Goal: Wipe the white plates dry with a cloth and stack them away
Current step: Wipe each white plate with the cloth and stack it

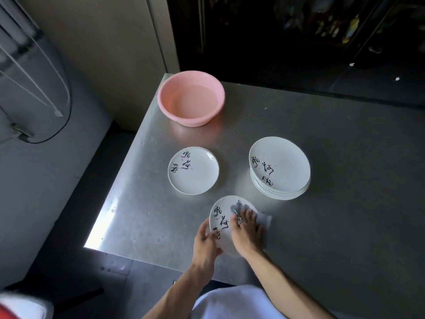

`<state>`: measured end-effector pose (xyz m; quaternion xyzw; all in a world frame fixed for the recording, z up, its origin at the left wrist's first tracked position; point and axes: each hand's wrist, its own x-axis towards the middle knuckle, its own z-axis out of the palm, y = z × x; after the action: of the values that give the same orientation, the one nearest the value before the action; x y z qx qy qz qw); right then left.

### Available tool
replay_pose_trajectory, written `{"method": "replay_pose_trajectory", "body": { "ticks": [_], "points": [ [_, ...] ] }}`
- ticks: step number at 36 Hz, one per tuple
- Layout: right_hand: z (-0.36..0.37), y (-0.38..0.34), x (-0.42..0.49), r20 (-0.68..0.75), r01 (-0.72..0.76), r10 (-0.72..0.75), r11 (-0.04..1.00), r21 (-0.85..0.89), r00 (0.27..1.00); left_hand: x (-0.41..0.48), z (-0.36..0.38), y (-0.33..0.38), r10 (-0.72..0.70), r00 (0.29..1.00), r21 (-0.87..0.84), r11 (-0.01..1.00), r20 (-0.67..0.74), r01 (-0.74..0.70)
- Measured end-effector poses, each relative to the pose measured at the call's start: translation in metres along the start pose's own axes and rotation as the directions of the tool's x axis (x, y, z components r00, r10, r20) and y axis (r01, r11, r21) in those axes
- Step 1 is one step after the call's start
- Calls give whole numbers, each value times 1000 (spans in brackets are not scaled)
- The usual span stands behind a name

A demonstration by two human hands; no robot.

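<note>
A white plate (222, 217) with black brush lettering is tilted above the front of the steel table. My left hand (205, 240) grips its lower left rim. My right hand (246, 231) presses a grey cloth (263, 221) against the plate's face, and the cloth hangs out past the right rim. A stack of several matching plates (282, 164) stands to the right of centre. At left of centre lies a low pile of the same plates (197, 178), a second rim showing under the top one.
A pink plastic basin (170, 97) stands at the table's far left corner, with what looks like water in it. The steel table (345, 180) ends in edges at left and front. Dark cabinets stand behind; floor and cables lie to the left.
</note>
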<state>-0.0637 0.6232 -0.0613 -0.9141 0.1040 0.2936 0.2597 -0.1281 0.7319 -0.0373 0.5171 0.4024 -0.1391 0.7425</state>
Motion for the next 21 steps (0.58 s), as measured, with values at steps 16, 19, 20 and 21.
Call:
{"method": "replay_pose_trajectory", "body": {
  "ticks": [16, 19, 20, 21],
  "points": [
    [9, 10, -11, -21, 80, -78, 994, 69, 997, -5, -3, 6, -3, 982, 165, 986, 188, -28],
    [20, 19, -21, 84, 396, -399, 917, 51, 913, -5, -4, 6, 21, 975, 190, 980, 222, -64],
    [19, 25, -22, 106, 474, -478, 879, 62, 872, -5, -6, 5, 21, 973, 194, 979, 228, -66],
    [17, 31, -21, 122, 515, -520, 854, 71, 846, -5, -8, 4, 16, 973, 201, 978, 230, -63]
  ]
}}
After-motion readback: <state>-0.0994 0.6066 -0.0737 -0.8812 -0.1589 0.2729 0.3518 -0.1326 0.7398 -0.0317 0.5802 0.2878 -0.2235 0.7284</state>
